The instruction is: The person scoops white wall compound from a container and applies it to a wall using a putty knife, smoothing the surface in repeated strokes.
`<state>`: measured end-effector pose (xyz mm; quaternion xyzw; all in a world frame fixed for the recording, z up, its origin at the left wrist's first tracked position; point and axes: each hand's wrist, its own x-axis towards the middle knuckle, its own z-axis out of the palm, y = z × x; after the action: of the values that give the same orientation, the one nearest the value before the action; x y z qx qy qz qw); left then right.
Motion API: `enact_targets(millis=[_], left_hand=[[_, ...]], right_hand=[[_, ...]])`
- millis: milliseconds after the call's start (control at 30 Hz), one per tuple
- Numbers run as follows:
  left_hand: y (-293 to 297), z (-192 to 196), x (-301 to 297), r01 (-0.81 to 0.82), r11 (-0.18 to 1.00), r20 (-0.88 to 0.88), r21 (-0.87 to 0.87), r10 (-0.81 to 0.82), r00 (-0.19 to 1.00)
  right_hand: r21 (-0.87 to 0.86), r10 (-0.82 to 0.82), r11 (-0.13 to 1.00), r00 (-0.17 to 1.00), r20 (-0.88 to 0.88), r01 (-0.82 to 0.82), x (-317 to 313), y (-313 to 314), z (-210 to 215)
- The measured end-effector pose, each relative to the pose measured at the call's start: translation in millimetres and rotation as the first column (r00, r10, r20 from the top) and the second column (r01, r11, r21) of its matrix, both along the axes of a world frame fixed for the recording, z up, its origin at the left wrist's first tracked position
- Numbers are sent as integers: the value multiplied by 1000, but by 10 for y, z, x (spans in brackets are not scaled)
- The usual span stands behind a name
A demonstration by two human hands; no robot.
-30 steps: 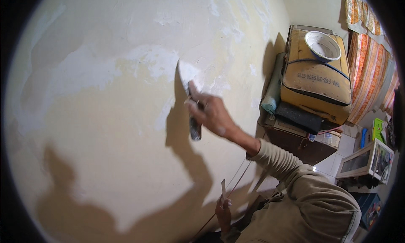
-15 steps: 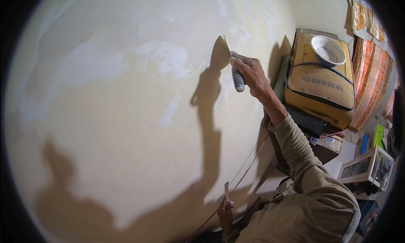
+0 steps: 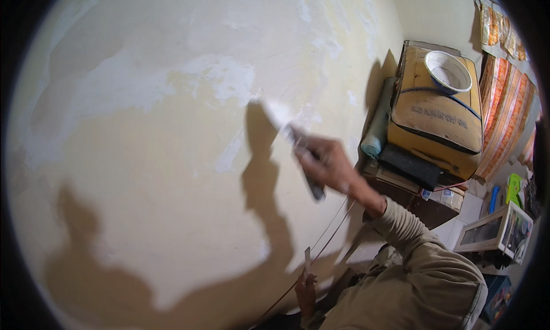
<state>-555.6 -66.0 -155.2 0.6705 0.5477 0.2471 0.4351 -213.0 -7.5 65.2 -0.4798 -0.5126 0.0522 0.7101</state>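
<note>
My right hand (image 3: 329, 163) is closed round the dark handle of a putty knife (image 3: 281, 119), blurred by motion. The knife's pale blade points up and left, against or very close to the wall (image 3: 172, 204); contact cannot be made out. White filler patches (image 3: 232, 80) and smears mark the cream wall around it. Low in the picture, my left hand (image 3: 306, 290) grips a small flat scraper (image 3: 307, 260) that stands upright from the fingers. The lower part of that hand is in shadow.
At the right, a white bowl (image 3: 448, 72) sits on a large yellow-brown case (image 3: 432, 112) beside a rolled greenish mat (image 3: 375, 135). Orange striped curtains (image 3: 497, 112) hang beyond. A white-framed glass cabinet (image 3: 487, 232) stands lower right. A thin reddish cord (image 3: 326, 244) runs along the wall.
My right hand and the putty knife have swept down and to the left across the wall, and the arm's shadow has moved with them. The left hand has stayed in place.
</note>
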Motion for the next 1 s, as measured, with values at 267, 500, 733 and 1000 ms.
enact_targets(millis=[267, 500, 733, 1000], left_hand=[[-21, -90, -155, 40, 999, -22, -33, -41, 999], [-19, -14, -31, 54, 998, -62, -16, -55, 997], [-70, -16, -43, -16, 999, -42, -36, 15, 999], [-66, -57, -64, 0, 998, -42, -69, -3, 999]], right_hand=[[-257, -183, 958, 961, -209, 127, 801, 174, 142], [-109, 140, 984, 990, 0, -139, -198, -55, 182], [-191, 29, 976, 927, -374, -107, 365, -163, 223], [-190, 155, 971, 987, 34, -146, 250, -167, -30]])
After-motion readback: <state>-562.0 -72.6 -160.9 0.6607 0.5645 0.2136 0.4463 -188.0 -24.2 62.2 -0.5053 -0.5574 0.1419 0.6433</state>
